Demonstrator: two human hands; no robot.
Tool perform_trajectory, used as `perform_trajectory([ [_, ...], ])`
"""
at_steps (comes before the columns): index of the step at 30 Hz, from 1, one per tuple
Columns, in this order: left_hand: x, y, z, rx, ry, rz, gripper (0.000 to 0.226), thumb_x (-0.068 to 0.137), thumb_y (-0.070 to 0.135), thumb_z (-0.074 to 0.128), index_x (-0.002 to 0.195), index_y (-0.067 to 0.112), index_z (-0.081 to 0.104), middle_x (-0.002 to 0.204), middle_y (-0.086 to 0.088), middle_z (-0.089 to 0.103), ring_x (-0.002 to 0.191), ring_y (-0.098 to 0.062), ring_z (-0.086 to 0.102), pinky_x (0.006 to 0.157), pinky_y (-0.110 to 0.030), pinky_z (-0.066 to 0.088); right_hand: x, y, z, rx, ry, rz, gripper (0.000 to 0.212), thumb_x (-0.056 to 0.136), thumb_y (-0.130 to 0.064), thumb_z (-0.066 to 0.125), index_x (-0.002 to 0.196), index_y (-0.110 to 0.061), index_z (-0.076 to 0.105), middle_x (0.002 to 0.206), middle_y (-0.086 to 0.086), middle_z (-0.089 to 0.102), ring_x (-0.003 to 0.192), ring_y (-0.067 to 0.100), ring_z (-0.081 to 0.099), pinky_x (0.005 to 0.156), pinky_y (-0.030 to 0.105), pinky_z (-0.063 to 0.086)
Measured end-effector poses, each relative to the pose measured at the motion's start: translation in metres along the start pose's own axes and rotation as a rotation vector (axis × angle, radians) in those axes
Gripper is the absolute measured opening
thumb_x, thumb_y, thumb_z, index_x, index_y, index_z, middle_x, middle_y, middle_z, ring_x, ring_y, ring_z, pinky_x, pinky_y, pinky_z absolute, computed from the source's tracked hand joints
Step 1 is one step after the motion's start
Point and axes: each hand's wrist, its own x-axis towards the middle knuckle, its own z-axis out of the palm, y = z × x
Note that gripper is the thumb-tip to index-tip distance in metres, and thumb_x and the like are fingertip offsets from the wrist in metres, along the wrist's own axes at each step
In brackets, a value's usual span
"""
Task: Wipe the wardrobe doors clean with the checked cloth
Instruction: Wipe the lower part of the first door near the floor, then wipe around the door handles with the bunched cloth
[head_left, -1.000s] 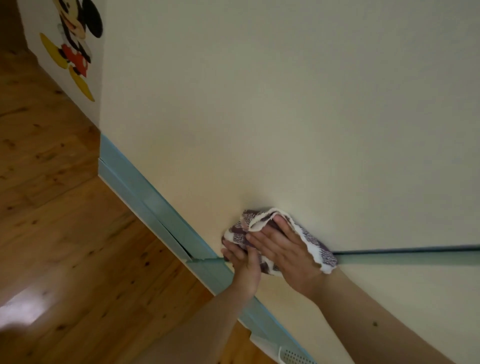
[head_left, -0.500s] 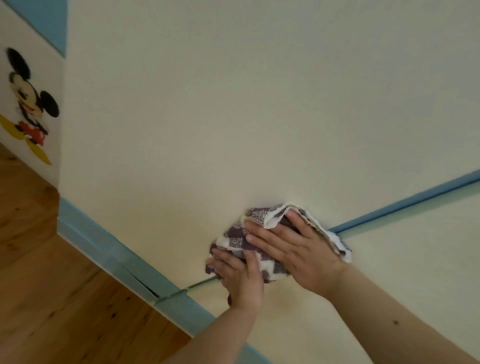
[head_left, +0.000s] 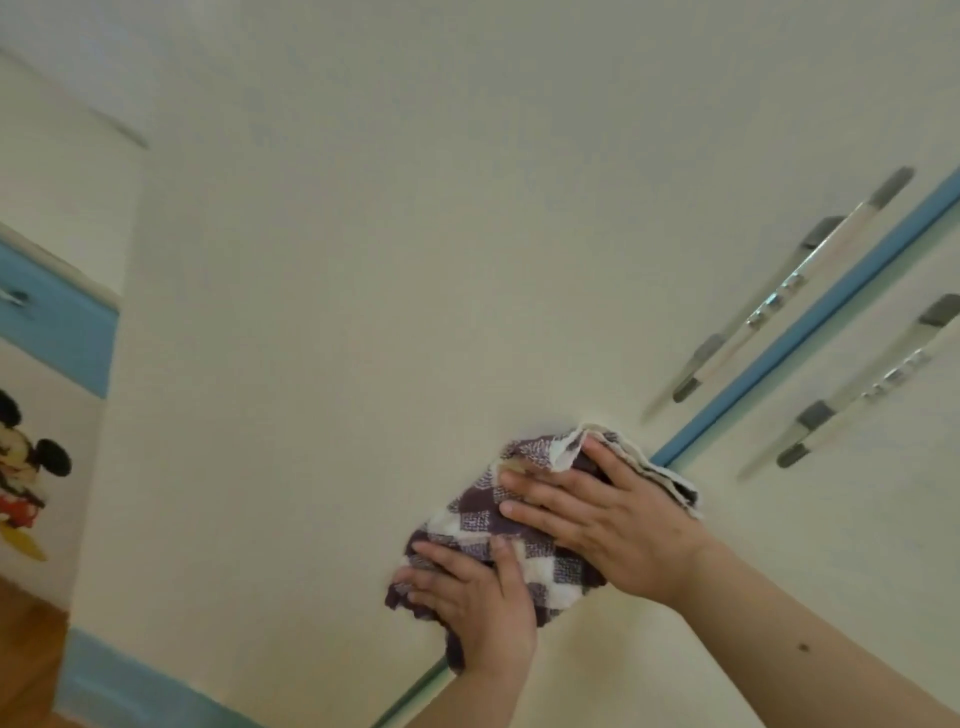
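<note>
The checked cloth (head_left: 467, 517), a bunched rag of dark purple and white squares with a pale folded edge at its top, lay against the cream wardrobe door (head_left: 311, 312), just left of the blue seam (head_left: 810, 332) and below the bar handles (head_left: 779, 296). The right hand (head_left: 618, 530) pressed its upper part with fingers straight and spread, gripping nothing. The left hand (head_left: 478, 603) rested on the lower corner, fingers extended over the fabric, a tail of cloth showing beneath the palm.
</note>
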Motion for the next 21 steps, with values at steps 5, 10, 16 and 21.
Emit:
perform_trajectory([
  [5,0.000,0.024,-0.002,0.088,0.044,0.126,0.085,0.095,0.047,0.031,0.139,0.002,-0.026,0.143,-0.033,-0.029,0.135,-0.046,-0.020,0.111,-0.045,-0.011,-0.005,0.015,-0.014,-0.078,0.056,0.065,0.062,0.085,-0.028,0.032,0.146,-0.023,0.024,0.156,-0.001,0.014,0.141,0.017,0.010,0.115,0.047,-0.010],
  [10,0.004,0.037,-0.011,0.093,0.132,0.367,0.088,0.089,0.053,0.032,0.134,0.001,-0.024,0.144,-0.033,-0.025,0.135,-0.050,-0.018,0.111,-0.049,-0.009,-0.004,0.017,-0.026,-0.115,0.106,0.101,0.057,0.083,-0.019,0.028,0.139,-0.014,0.039,0.151,0.003,0.028,0.137,0.023,0.028,0.114,0.048,0.000],
  [16,0.026,0.055,-0.032,0.346,0.336,0.853,0.077,0.095,0.053,0.005,0.143,-0.005,-0.009,0.145,-0.037,0.000,0.132,-0.051,0.002,0.109,-0.044,0.000,0.003,0.011,-0.030,-0.083,0.154,0.208,0.046,0.097,-0.008,0.015,0.134,-0.001,0.043,0.145,0.010,0.041,0.124,0.028,0.050,0.111,0.049,0.010],
  [21,0.032,0.092,-0.050,0.419,0.394,1.133,0.074,0.094,0.055,0.006,0.144,0.006,-0.018,0.152,-0.013,-0.025,0.140,-0.035,-0.014,0.112,-0.042,0.000,0.013,0.017,-0.060,-0.083,0.347,0.282,0.036,0.094,-0.005,0.035,0.112,0.002,0.065,0.116,0.013,0.065,0.114,0.030,0.050,0.114,0.045,0.018],
])
